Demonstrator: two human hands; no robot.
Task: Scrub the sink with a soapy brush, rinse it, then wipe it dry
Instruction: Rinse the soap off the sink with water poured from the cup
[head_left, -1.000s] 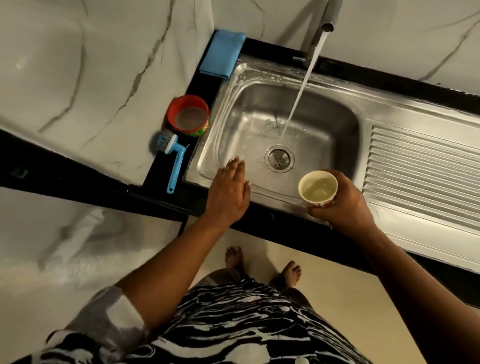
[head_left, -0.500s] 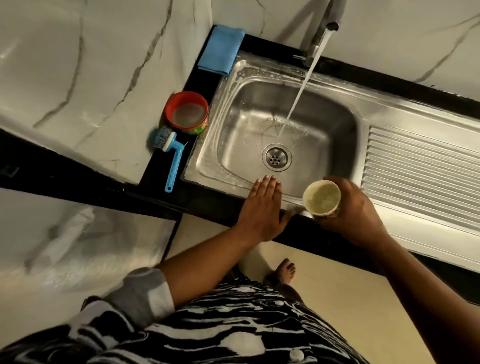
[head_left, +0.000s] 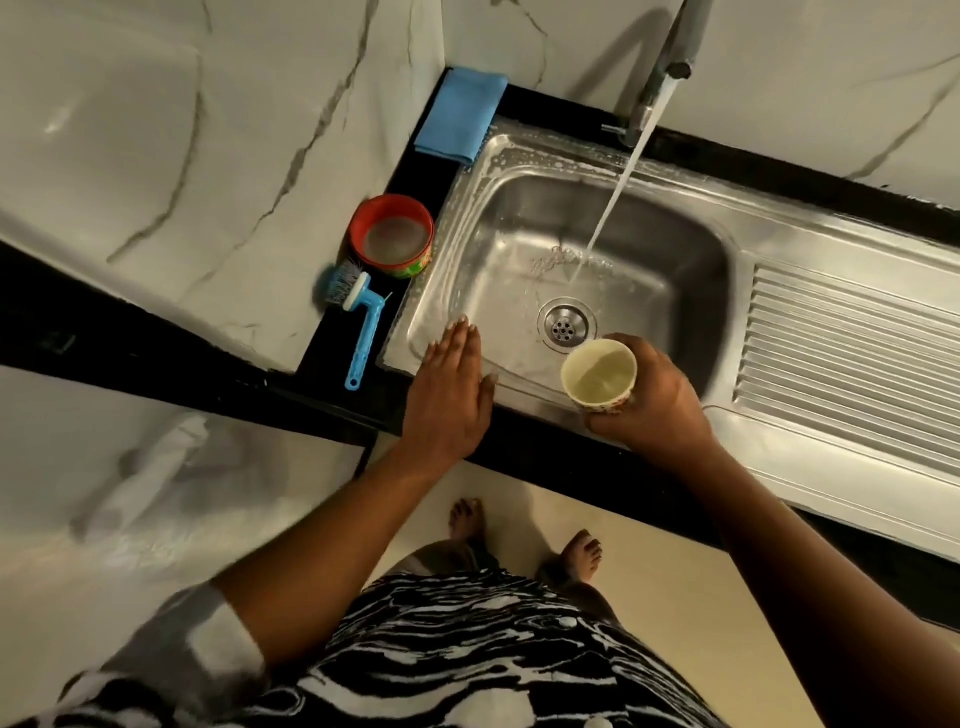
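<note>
1 sink (head_left: 675, 270) w/ 1 drain (head_left: 565, 325) in it, 1 tap (head_left: 670, 62) behind it, 1 brush (head_left: 363, 322), 1 red tub (head_left: 359, 228) & 1 blue cloth (head_left: 460, 114) left of it, 1 cup (head_left: 605, 405) over its front edge, 2 hands at its front (left hand (head_left: 449, 395), right hand (head_left: 654, 400)), 2 bare feet (head_left: 582, 553) below it.

Steel sink (head_left: 467, 234): wet, suds along far rim, tap stream (head_left: 613, 197) landing just behind drain (head_left: 566, 325). Blue brush (head_left: 370, 332) lies on black tabletop (head_left: 415, 171) left of sink, bristles at far end. Folded blue cloth (head_left: 460, 115) at far-left corner. Cup (head_left: 600, 376) upright, part-filled, over near rim.
</note>
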